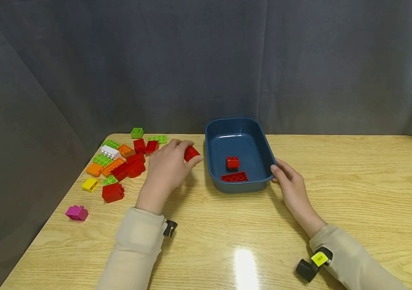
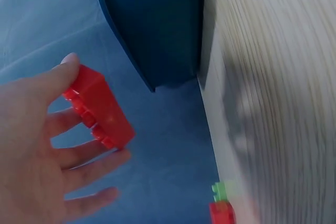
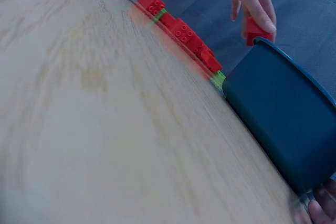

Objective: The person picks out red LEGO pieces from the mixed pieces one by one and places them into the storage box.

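Between thumb and fingers my left hand (image 1: 169, 166) holds a red toy brick (image 1: 191, 153), raised off the table just left of a blue plastic bin. In the left wrist view the same brick (image 2: 103, 107) shows its studs toward the palm. The blue bin (image 1: 211, 159) has two red bricks inside near its front: a short one (image 1: 233, 162) and a longer one (image 1: 238, 177) lying studs toward the front wall. My right hand (image 1: 290, 185) pinches the bin's front right rim, thumb on top; in the right wrist view only some fingertips (image 3: 321, 211) show beneath the bin's corner.
At the table's left lies a loose heap of bricks: several red (image 1: 135, 165), orange (image 1: 113, 166), green (image 1: 102, 160), plus a white one (image 1: 110, 152). A yellow brick (image 1: 90, 185) and a magenta brick (image 1: 77, 213) lie nearer the front. A grey curtain (image 1: 191, 64) hangs behind the wooden table (image 1: 358, 185).
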Demonstrator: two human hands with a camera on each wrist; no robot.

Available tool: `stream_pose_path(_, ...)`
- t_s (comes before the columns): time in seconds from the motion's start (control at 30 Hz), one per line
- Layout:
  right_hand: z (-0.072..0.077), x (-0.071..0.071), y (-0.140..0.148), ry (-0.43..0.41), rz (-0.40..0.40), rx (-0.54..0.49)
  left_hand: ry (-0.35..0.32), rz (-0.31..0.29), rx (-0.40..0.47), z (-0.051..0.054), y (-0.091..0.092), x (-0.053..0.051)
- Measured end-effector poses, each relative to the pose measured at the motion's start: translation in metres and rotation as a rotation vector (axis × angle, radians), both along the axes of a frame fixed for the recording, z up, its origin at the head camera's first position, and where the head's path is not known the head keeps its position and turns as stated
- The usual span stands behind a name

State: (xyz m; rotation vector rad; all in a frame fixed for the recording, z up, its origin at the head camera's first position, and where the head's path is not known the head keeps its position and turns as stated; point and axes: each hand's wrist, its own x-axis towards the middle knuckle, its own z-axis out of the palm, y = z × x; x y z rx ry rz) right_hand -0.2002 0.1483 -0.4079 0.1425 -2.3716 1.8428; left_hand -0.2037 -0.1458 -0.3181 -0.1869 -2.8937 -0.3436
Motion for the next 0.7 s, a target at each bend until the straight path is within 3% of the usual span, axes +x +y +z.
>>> stream_pose_path(0.43,0.0,0.0,0.0,-0.001,-0.005,-0.002,0.071,-0.064,0.017,0.0,0.024,0.005)
stream_pose_path(0.7,0.0,0.0,0.0,-0.001,-0.004,-0.005,0.046,-0.245,0.062,-0.004,0.032,0.005)
